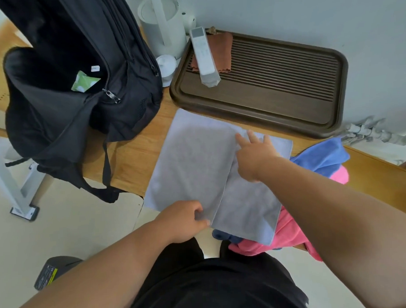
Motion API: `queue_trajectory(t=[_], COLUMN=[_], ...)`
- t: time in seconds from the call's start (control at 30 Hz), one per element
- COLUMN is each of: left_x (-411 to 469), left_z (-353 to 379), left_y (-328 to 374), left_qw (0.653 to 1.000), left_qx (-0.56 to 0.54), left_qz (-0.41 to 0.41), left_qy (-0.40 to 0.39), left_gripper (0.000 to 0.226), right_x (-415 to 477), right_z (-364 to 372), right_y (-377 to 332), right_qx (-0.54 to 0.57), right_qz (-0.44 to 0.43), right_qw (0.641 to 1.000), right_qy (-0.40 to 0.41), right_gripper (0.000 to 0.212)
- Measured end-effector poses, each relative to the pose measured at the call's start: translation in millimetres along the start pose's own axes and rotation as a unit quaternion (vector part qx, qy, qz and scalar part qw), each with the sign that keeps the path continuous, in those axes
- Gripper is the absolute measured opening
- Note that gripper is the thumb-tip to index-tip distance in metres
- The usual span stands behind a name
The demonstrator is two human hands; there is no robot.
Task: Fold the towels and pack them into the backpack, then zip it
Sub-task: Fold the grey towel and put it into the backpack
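The grey towel (193,159) lay part-folded on the wooden table (130,161), its near corner hanging over the edge. The left hand (186,221) reached in at the towel's near edge, thumb and curled fingers pinching the end of the folded-over flap. The right hand (254,157), arm stretched forward, pressed flat on the towel's far right part with fingers spread. The open black backpack (78,94) stood left of the towel. A blue towel (323,156) and a pink towel (291,233) lay bunched at its right side.
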State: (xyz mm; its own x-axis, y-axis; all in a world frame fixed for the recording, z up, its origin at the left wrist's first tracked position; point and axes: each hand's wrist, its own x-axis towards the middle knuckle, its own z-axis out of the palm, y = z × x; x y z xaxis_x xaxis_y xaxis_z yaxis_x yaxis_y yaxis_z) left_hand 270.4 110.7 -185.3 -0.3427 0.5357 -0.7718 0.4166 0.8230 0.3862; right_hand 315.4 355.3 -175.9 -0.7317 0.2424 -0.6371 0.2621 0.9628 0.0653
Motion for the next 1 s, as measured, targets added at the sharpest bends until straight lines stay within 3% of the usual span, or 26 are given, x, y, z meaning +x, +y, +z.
queue_trajectory(t=[0.17, 0.3, 0.43, 0.6, 0.77, 1.0], left_x=[4.2, 16.4, 26.3, 36.0, 43.9, 42.9], left_z=[-26.5, -57.9, -76.3, -73.0, -75.6, -97.0], left_y=[-27.4, -65.0, -86.7, -95.7, -103.3, -125.0], left_qw=[0.982, 0.967, 0.968, 0.981, 0.982, 0.976], left_qx=[0.002, -0.028, 0.007, 0.017, 0.038, 0.076], left_qz=[-0.045, -0.103, -0.128, -0.103, -0.097, -0.089], left_qy=[0.183, 0.231, 0.214, 0.164, 0.156, 0.185], left_gripper=[0.015, 0.017, 0.021, 0.02, 0.026, 0.021], right_x=[-4.3, 11.7, 41.5, 83.4, 104.9, 122.8], right_z=[-8.2, -20.0, -41.1, -63.9, -60.7, -71.7], right_y=[-35.2, -63.6, -90.4, -119.7, -141.4, -171.8], right_qx=[0.077, 0.114, 0.159, 0.199, 0.163, 0.196], right_qz=[-0.04, -0.036, -0.029, -0.001, 0.043, 0.008], right_qw=[0.994, 0.992, 0.986, 0.98, 0.986, 0.978], right_qy=[0.069, 0.045, 0.032, 0.015, -0.01, 0.071], right_gripper=[0.047, 0.054, 0.056, 0.061, 0.067, 0.073])
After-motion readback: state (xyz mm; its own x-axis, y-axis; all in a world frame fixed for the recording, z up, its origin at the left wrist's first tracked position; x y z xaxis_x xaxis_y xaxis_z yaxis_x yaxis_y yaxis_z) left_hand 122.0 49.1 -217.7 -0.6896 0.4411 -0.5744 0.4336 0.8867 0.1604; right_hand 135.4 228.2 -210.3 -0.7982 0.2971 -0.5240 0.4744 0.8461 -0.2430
